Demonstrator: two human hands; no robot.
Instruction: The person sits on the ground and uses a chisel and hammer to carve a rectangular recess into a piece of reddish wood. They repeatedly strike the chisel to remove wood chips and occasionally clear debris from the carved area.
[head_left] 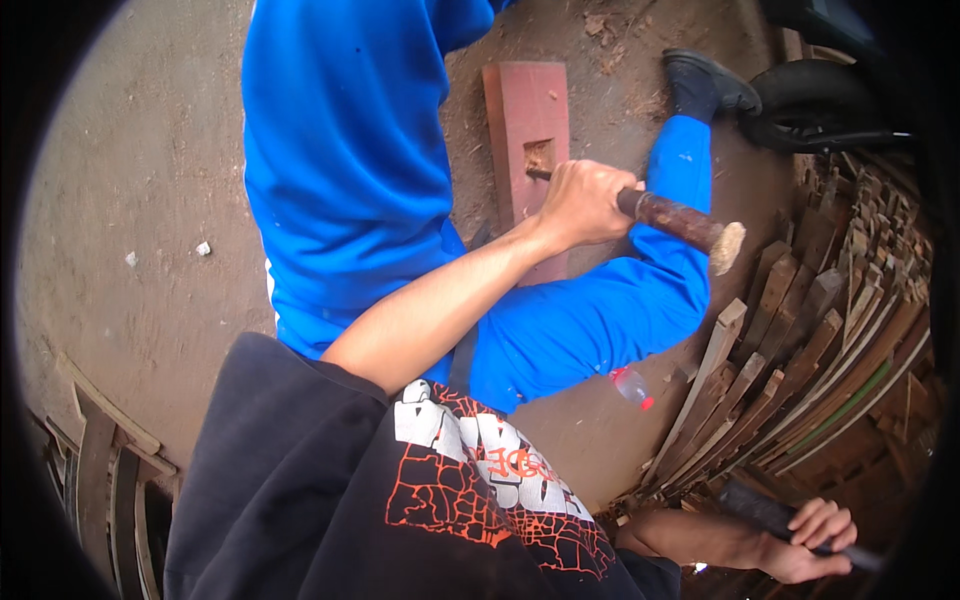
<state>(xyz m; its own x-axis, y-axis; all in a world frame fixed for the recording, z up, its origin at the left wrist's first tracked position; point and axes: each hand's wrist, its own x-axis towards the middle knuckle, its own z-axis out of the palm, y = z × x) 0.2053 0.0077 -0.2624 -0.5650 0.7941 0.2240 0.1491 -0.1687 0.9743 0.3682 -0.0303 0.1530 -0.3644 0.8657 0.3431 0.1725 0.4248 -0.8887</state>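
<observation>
My left hand (588, 203) is closed around a chisel (672, 220). Its worn brown wooden handle points right and ends in a frayed, flattened, pale top. The chisel's tip reaches into a rectangular mortise (538, 157) cut in a reddish wooden beam (517, 100). Part of that beam passes beneath my forearm and my blue-trousered leg. Out at the lower right, my right hand (815, 545) grips a dark-handled tool (765, 508) with a thick black end and a thinner shaft. The far end of this tool fades into the dark picture rim, so its kind is unclear.
Stacked wooden strips (770, 320) line the right side, near my right arm. A clear plastic bottle (630, 386) with a red cap lies beside my leg. At the upper right stands a black wheel (825, 105). More planks (97, 480) sit at lower left; wood chips dot the floor.
</observation>
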